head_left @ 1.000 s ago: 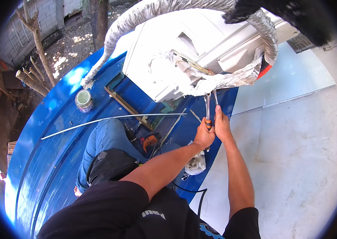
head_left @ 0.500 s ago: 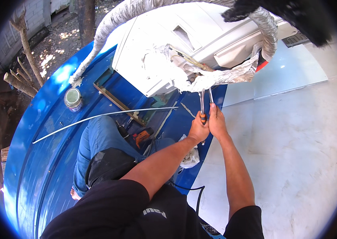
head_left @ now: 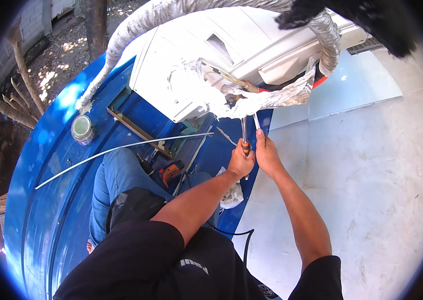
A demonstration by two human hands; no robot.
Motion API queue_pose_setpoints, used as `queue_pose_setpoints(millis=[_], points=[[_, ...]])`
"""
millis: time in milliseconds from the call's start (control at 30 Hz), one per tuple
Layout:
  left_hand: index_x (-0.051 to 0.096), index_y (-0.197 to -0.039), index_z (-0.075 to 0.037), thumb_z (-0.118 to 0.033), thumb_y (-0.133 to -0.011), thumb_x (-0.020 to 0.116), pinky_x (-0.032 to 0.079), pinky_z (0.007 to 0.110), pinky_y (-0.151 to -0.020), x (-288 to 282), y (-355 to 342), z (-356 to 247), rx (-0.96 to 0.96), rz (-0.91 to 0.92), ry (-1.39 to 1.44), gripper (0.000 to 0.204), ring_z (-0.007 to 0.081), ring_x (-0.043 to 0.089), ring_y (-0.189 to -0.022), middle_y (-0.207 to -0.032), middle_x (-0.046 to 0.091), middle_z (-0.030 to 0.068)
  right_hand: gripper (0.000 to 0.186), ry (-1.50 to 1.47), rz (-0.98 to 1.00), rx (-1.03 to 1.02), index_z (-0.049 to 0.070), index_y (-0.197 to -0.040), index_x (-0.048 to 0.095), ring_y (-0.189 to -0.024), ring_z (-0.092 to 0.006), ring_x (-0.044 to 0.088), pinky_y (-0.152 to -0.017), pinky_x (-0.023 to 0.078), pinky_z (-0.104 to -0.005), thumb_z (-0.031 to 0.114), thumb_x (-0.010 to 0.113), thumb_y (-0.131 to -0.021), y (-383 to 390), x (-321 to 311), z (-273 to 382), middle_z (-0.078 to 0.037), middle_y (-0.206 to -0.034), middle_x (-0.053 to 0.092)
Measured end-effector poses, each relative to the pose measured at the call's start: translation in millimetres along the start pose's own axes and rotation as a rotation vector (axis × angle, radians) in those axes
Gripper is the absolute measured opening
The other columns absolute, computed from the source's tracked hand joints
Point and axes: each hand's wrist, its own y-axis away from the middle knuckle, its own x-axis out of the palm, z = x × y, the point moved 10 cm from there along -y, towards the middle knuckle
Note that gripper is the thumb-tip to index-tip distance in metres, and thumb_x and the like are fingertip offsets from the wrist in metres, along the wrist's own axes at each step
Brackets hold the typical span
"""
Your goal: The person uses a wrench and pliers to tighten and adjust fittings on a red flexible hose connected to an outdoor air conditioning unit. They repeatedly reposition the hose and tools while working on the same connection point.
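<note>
My left hand point(head_left: 240, 161) is closed around a metal hand tool with an orange and black handle point(head_left: 246, 146); its shaft runs up under torn silver wrapping. Beside it, my right hand point(head_left: 267, 154) grips a plain metal wrench point(head_left: 257, 122), also pointing up there. The working ends of both tools are hidden by the silver wrapping point(head_left: 251, 106) that hangs at the edge of a white plastic unit point(head_left: 186, 45). Above the wrapping, thin pipes point(head_left: 231, 76) and a coiled fitting show. My hands are close together, nearly touching.
A silver-wrapped hose point(head_left: 136, 30) arches over the unit. On the blue ribbed surface point(head_left: 46, 210) stand a jar point(head_left: 82, 129), a long thin rod point(head_left: 121, 147), a wooden strip point(head_left: 134, 126), an orange and black power tool point(head_left: 171, 171) and a white plastic bag point(head_left: 232, 196). A pale panel point(head_left: 336, 215) lies right.
The whole view has shifted slightly, so the scene sits a little further left. My right hand's wrench has spread slightly from the left one; both grips stay.
</note>
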Motion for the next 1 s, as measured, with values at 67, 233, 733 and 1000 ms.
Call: queue_pose_setpoints(millis=[67, 233, 733, 1000], points=[[0.049, -0.103, -0.005, -0.005, -0.091, 0.059, 0.053, 0.046, -0.070, 2, -1, 0, 0.012, 0.006, -0.018, 0.016, 0.0405, 0.068, -0.071, -0.074, 0.064, 0.0174, 0.074, -0.001, -0.034, 0.007, -0.004, -0.122, 0.064, -0.114, -0.0512, 0.063, -0.100, 0.048, -0.0511, 0.060, 0.030, -0.109, -1, -3, -3, -0.033, -0.113, 0.069], [0.050, -0.108, -0.006, -0.006, -0.093, 0.058, 0.053, 0.044, -0.069, 6, -4, 7, -0.016, -0.020, 0.019, 0.017, 0.0346, 0.067, -0.069, -0.076, 0.064, 0.0152, 0.058, -0.049, -0.073, -0.111, -0.002, -0.121, 0.064, -0.106, -0.0502, 0.067, -0.092, 0.052, -0.0506, 0.052, 0.047, -0.107, -17, -11, -12, -0.031, -0.104, 0.071], [0.050, -0.109, -0.006, -0.012, -0.104, 0.057, 0.046, 0.031, -0.051, 5, -2, 21, -0.101, -0.123, 0.007, 0.011, 0.0118, 0.055, -0.056, -0.073, 0.055, 0.0037, 0.029, -0.166, -0.177, -0.433, 0.002, -0.109, 0.063, -0.090, -0.0445, 0.071, -0.072, 0.055, -0.0472, 0.029, 0.069, -0.100, -73, 15, -49, -0.021, -0.096, 0.073], [0.050, -0.101, -0.007, -0.021, -0.106, 0.061, 0.047, 0.031, -0.053, 6, 6, 25, -0.279, -0.185, 0.085, 0.019, 0.0118, 0.053, -0.056, -0.071, 0.053, 0.0035, 0.026, -0.376, -0.218, -0.637, 0.002, -0.108, 0.060, -0.075, -0.0364, 0.061, -0.072, 0.050, -0.0423, 0.027, 0.064, -0.105, -126, 35, -36, -0.017, -0.084, 0.064]])
